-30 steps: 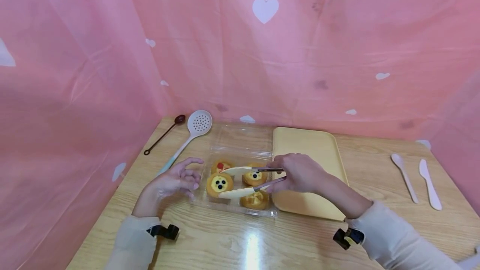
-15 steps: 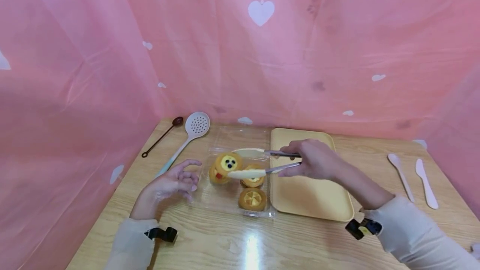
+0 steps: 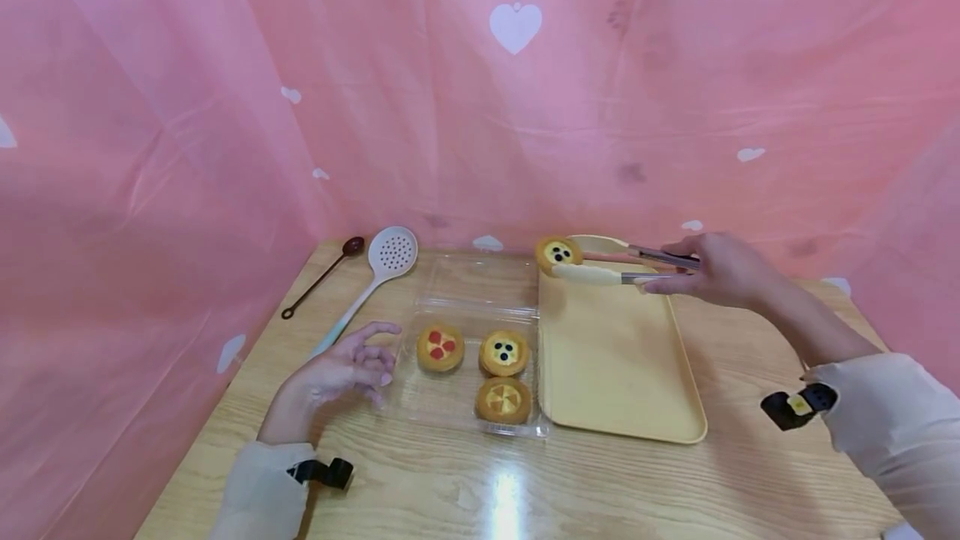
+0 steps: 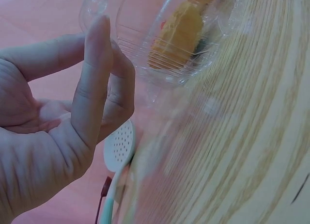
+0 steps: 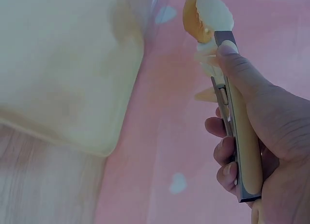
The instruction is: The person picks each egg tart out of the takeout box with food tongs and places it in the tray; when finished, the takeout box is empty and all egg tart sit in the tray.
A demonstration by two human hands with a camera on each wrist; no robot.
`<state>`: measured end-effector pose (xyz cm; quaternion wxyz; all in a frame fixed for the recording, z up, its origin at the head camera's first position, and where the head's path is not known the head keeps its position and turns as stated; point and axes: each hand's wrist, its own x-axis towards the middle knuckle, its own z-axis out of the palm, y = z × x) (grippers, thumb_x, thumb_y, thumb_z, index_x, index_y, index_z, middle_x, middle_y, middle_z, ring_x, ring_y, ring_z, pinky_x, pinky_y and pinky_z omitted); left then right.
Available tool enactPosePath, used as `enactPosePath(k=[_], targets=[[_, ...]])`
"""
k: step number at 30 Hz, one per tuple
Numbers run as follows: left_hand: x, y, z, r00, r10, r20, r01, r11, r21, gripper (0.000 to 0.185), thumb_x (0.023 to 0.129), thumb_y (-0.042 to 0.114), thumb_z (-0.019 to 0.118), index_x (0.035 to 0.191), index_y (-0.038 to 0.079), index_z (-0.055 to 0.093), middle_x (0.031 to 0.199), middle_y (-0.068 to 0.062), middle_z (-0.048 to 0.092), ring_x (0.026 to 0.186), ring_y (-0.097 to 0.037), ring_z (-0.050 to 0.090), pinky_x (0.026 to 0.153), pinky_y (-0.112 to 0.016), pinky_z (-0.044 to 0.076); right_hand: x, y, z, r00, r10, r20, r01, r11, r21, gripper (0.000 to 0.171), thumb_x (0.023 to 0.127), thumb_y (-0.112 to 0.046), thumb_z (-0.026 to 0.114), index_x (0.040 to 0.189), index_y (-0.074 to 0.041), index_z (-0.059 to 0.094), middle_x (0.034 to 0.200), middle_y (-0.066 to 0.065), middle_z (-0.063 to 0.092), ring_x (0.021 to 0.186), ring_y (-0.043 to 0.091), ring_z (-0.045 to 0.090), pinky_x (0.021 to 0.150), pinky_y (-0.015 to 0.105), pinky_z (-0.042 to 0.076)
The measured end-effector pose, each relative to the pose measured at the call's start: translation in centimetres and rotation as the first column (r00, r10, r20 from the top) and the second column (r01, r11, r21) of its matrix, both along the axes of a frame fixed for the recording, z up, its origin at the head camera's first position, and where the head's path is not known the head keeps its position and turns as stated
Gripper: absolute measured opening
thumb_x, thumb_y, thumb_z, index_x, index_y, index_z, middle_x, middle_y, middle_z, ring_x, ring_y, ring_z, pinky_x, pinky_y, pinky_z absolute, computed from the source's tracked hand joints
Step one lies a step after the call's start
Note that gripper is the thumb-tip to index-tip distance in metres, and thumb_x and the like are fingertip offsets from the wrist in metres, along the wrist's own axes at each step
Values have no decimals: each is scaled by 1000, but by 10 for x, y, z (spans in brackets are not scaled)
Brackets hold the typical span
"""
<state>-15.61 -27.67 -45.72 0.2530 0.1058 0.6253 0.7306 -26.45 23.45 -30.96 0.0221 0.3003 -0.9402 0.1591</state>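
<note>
My right hand [image 3: 723, 269] grips a pair of tongs [image 3: 588, 275], whose cream tips pinch an egg tart [image 3: 551, 255] topped with dark berries. The tart hangs over the far left corner of the yellow tray [image 3: 622, 373]. In the right wrist view the fingers wrap the tongs' handle [image 5: 244, 136]. My left hand [image 3: 341, 365] stays at the left side of the clear plastic box [image 3: 450, 407], fingers loosely bent and holding nothing. Inside the box sit a red-topped tart [image 3: 440, 348], a berry tart [image 3: 503, 353] and a tart with a wedge pattern [image 3: 503, 401].
The box's lid [image 3: 480, 280] lies folded back behind it. To the left are a skimmer [image 3: 393, 252] and a dark long-handled spoon [image 3: 352, 247]. A pink cloth [image 3: 420, 107] with white hearts closes off the back and sides of the wooden table [image 3: 420, 482].
The tongs have lifted the berry tart out of the box's left side and carried it right and away, over the tray. The left hand has kept its place.
</note>
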Motion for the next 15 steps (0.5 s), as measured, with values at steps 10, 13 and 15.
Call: enactPosePath(k=[10,13,15], targets=[[1,0,1,1000,-6,13,6,1000,8,71,89,-14,60,148,-1,24,91,-8,57,73,-17,61,63,-41,61,-9,17,-21,991,-126,44,122,989,80,47,82,-54,76,103,-12,74,55,-5,49,48,15,44,45,30,34],[1,0,1,1000,-5,16,5,1000,11,72,89,-14,61,148,-1,23,91,-8,57,73,-18,61,63,-41,61,-12,17,-30,991,-134,26,132,988,82,43,81,-52,77,99,-14,74,54,-5,48,48,15,43,45,30,34],[1,-1,1,1000,-6,14,6,1000,17,72,88,-14,62,148,-1,24,91,-8,57,73,-18,61,64,-42,61,-13,16,-37,991,-134,25,132,989,73,41,81,-51,78,99,-14,74,55,-5,49,48,15,43,44,30,33]])
